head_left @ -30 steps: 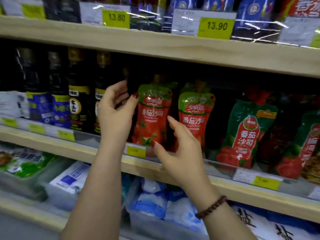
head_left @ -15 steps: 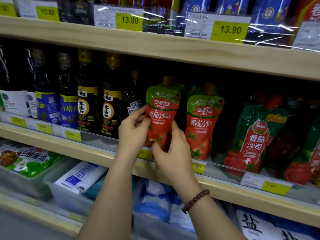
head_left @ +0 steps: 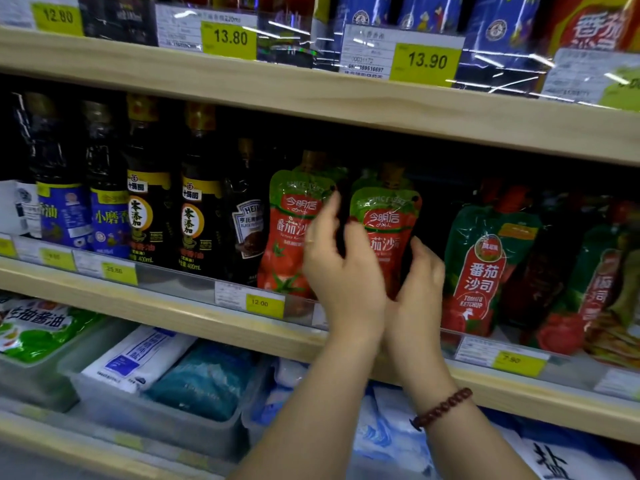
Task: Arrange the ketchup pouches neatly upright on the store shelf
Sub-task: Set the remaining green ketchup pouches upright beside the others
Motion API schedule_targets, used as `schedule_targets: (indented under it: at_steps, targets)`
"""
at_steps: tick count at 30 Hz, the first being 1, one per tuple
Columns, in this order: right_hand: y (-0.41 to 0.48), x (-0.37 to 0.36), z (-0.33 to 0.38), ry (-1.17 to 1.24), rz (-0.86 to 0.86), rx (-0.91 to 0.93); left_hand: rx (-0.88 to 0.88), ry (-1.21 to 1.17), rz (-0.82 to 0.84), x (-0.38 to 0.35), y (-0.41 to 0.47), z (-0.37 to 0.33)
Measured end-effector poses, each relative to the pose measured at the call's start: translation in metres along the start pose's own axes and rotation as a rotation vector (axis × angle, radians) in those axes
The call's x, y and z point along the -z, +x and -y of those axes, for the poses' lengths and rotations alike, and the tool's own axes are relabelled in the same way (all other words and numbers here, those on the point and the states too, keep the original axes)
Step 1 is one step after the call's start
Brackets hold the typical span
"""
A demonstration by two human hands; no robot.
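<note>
We have both hands up at the middle shelf point(head_left: 194, 308), working on the second ketchup pouch point(head_left: 388, 216) of the red-and-green pair. Our left hand point(head_left: 341, 268) cups its left edge with fingers spread and blurred, thumb near the pouch — whether it pinches or only steadies, we cannot tell. Our right hand point(head_left: 420, 282) presses against the lower right side, fingers curled round the edge, so the pouch seems bracketed between the palms; we judge this is to square it up and keep the soft base from slumping.

The first pouch point(head_left: 287, 237), at nine o'clock of our hands, stands upright behind the clear shelf lip, free of our grip. At three o'clock, a dark green pouch point(head_left: 485, 268) leans slightly, with more tilted ones beyond it — likely next in line.

Below, at seven o'clock, a clear plastic bin point(head_left: 162, 415) holds white and teal soft packs, contents unreadable.
</note>
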State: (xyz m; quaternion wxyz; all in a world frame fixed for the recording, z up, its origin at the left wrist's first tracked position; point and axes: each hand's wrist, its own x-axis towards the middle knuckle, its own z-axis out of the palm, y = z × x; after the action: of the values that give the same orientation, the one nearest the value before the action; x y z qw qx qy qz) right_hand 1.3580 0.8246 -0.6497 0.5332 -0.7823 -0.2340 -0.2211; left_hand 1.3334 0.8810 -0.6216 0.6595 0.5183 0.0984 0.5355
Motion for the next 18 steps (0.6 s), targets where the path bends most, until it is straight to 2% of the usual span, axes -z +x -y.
schedule_targets:
  at_steps: [2,4,10,15,18]
  targets:
    - [0.003,0.004,-0.006,-0.043,0.106,-0.058,0.017,0.054,0.074,-0.006,-0.014,0.006]
    - [0.005,0.007,-0.013,-0.047,0.143,-0.077,0.051,0.093,0.087,-0.005,-0.014,0.013]
    - [0.006,0.007,-0.023,-0.007,0.15,-0.034,0.07,0.09,0.181,0.006,-0.001,0.023]
    - [0.003,0.009,-0.027,-0.013,0.146,0.0,0.118,0.078,0.368,0.022,0.018,0.032]
    - [0.0,0.012,-0.029,0.002,0.147,0.019,0.091,0.156,0.455,0.029,0.025,0.039]
